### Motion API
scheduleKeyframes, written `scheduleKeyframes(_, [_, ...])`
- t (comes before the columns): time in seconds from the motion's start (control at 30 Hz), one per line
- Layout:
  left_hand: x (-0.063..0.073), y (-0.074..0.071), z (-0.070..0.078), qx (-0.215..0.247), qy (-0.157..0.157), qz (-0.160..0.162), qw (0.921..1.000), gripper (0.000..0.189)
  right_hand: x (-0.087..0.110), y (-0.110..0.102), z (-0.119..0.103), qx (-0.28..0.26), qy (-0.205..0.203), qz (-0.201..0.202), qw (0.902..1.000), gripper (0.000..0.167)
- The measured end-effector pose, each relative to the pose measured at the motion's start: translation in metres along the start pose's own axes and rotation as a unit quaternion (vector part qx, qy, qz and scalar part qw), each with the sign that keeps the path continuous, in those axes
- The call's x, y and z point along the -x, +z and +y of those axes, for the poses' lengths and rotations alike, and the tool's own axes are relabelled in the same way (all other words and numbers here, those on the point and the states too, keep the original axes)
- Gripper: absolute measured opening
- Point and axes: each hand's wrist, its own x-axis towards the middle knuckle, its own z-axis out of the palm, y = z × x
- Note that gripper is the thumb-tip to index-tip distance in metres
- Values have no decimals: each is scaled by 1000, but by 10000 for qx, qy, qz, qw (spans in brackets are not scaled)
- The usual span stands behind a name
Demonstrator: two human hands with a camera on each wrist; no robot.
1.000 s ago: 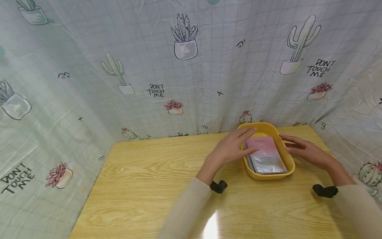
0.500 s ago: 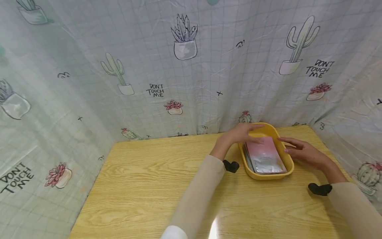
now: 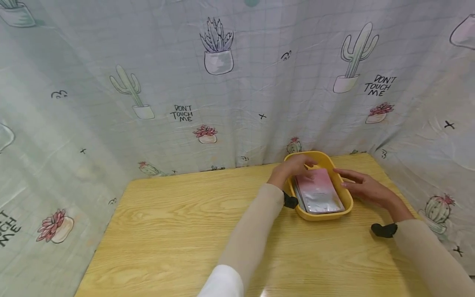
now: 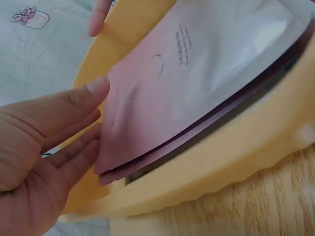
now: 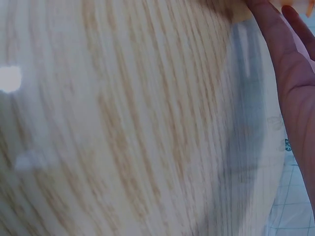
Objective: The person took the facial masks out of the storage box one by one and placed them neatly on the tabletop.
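A yellow basket [image 3: 345,212] holds a stack of flat sachets, the top one a pink-to-silver sachet [image 3: 320,192]. My left hand [image 3: 293,167] reaches over the basket's left side to the sachets' far pink end. In the left wrist view, the thumb of the left hand [image 4: 44,132] overlaps the top sachet's corner, with a shadow beside it, and the other fingertips meet the edges of the stack. My right hand [image 3: 371,189] rests loosely extended fingers at the basket's right rim; the right wrist view catches only part of that right hand [image 5: 295,73].
The wooden table [image 3: 178,231] stretches left and forward of the basket. A curtain [image 3: 237,99] printed with cacti hangs close behind the basket and along both sides. Each wrist carries a black strap.
My left hand has moved further over the basket, from hovering spread above it to the sachets' far end. The right hand stays at the rim. The head view has swung slightly right.
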Motion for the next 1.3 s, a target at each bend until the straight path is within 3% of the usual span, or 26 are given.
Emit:
scheduleKeyframes(0.33, [-9,6,-3,-565,265,512,9967,18,-1,3,-1,-55,139,60,9999,57])
scheduleKeyframes(0.5, [-8,10,-3,-356,220,697,9967,13,-2,5,-1,55,192,159,9997,58])
scheduleKeyframes(0.7, [-3,10,-6,259,258,797,9961,9,-2,5,-1,148,271,243,9992,57])
scheduleKeyframes(0.83, [1,6,-7,409,356,568,9969,13,-1,5,0,66,254,215,9994,57])
scheduleKeyframes(0.93, [8,-3,-7,382,366,151,9985,23,-2,5,1,39,205,153,9997,57])
scheduleKeyframes(1.0, [14,-9,-7,650,293,-215,9972,33,-2,5,2,13,221,149,9996,57])
scheduleKeyframes(1.1, [21,-18,-9,1541,-4,-708,9855,44,-2,4,2,53,273,203,9994,57])
scheduleKeyframes(1.17, [24,-20,-11,2144,-126,-914,9724,37,-1,4,2,121,267,236,9993,58])
scheduleKeyframes(1.23, [27,-21,-13,2659,-162,-999,9587,18,0,5,1,161,255,260,9992,59])
scheduleKeyframes(1.3, [30,-19,-15,3068,-227,-844,9478,10,0,6,0,89,235,226,9994,60])
